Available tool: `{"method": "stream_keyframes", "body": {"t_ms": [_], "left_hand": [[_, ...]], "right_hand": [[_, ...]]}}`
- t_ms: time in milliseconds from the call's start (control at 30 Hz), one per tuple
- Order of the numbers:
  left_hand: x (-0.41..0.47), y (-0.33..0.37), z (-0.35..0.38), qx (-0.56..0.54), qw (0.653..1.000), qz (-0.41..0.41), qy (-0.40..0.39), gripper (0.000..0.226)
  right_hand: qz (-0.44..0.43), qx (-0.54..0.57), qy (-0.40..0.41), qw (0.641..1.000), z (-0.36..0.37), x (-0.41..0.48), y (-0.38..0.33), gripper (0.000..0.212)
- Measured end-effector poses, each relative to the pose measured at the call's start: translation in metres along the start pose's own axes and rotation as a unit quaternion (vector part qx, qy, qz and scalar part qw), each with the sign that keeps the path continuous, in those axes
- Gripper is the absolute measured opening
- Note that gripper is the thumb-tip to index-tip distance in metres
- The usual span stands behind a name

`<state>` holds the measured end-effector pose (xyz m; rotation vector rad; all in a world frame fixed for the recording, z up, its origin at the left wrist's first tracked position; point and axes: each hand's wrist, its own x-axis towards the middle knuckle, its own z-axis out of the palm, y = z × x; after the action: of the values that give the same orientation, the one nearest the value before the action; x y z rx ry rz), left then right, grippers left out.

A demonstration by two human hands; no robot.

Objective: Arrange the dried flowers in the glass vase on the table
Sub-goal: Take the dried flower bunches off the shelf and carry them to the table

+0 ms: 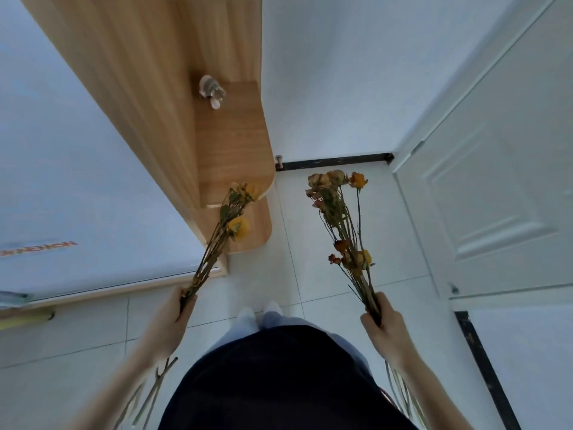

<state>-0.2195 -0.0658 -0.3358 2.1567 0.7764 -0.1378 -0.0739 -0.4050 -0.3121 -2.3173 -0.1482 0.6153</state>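
Observation:
My left hand (173, 318) grips a bunch of dried flowers (229, 218) with yellow heads, its stems slanting up and to the right. My right hand (384, 324) grips a second, fuller bunch of dried flowers (341, 218) with orange, pink and yellow heads, held upright. Stem ends stick out below both fists. Both bunches hang over the tiled floor. No glass vase or table shows in this view.
A wooden shelf unit (229, 144) with rounded corner shelves stands ahead on the left, with a small grey figurine (212, 90) on its upper shelf. A white appliance (62, 150) is at far left. A white door (496, 187) stands on the right. My feet (260, 308) rest on white floor tiles.

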Motion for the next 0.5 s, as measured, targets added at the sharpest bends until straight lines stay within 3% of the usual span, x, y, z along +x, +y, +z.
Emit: {"method": "stream_keyframes", "body": {"t_ms": [200, 500], "left_hand": [[0.01, -0.003, 0.006, -0.009, 0.999, -0.027, -0.015, 0.02], [0.032, 0.017, 0.034, 0.048, 0.989, 0.017, -0.136, 0.019]], "right_hand": [[0.044, 0.0, -0.02, 0.999, 0.016, -0.015, 0.009, 0.027], [0.155, 0.025, 0.006, 0.988, 0.031, -0.061, 0.038, 0.009]]}}
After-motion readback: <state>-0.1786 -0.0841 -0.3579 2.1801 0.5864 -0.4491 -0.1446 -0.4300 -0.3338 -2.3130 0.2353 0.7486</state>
